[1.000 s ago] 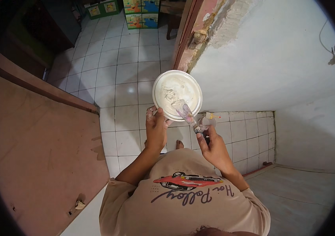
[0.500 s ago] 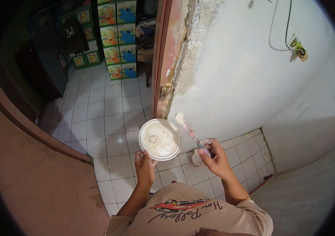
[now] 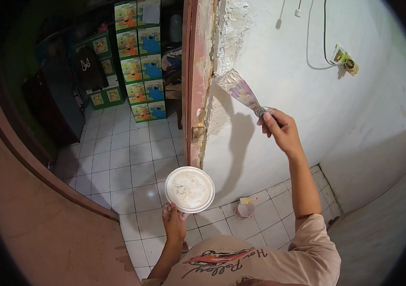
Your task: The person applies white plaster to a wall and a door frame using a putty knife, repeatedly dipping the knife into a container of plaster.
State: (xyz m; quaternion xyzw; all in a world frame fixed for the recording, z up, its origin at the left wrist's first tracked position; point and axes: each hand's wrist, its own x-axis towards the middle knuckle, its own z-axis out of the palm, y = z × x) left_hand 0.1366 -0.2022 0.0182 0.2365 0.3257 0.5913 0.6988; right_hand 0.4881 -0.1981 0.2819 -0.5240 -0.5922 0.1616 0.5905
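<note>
My left hand (image 3: 174, 220) grips the near edge of a round white lid (image 3: 197, 188), which carries a smear of off-white putty (image 3: 182, 190). In my raised right hand (image 3: 281, 127) is a putty knife (image 3: 245, 94), fingers closed round its handle. Its wide blade is streaked with paint, and whitish putty coats the tip. That tip is at the rough, patched strip of wall (image 3: 231, 40) beside the door frame; I cannot tell whether it touches. The knife and arm throw a shadow on the white wall.
A reddish wooden door frame (image 3: 194, 95) stands left of the wall. On the tiled floor sits a small tub (image 3: 245, 209) with a yellow-handled tool across it. Cables hang by a wall socket (image 3: 348, 64). Through the doorway are stacked colourful boxes (image 3: 141, 66). A brown door panel (image 3: 55, 209) is at left.
My right hand has lifted the putty knife from near the lid up to the patched wall edge. The lid in my left hand sits slightly lower in the view, which has tilted upward.
</note>
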